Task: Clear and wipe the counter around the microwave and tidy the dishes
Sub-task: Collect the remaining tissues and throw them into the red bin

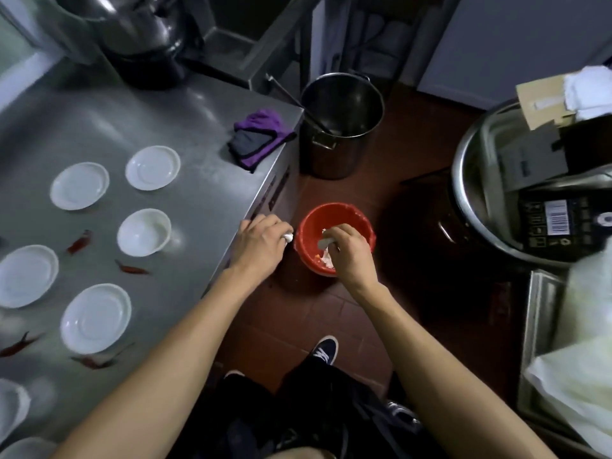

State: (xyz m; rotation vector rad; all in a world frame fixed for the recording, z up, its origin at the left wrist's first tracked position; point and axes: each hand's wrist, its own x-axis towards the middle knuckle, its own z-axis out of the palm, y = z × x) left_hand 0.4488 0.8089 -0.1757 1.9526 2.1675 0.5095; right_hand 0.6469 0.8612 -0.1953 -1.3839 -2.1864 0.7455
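Observation:
My left hand (260, 243) rests at the right edge of the steel counter (205, 134), fingers closed on a small white scrap (288, 237). My right hand (347, 251) hovers over a red bucket (361, 220) on the floor and is shut on a white wad of paper or cloth (326, 243). White scraps lie inside the bucket. Several white saucers (152, 167) are spread over the counter, with red chili peppers (79, 241) lying between them. A folded purple and grey cloth (256, 137) sits near the counter's far right corner.
A tall steel pot (341, 127) with a ladle handle stands on the tiled floor beyond the bucket. At right, a large steel basin (477, 180) holds cardboard boxes. A tray with white plastic bags (569, 369) sits at lower right. A dark appliance (145, 51) stands at the counter's back.

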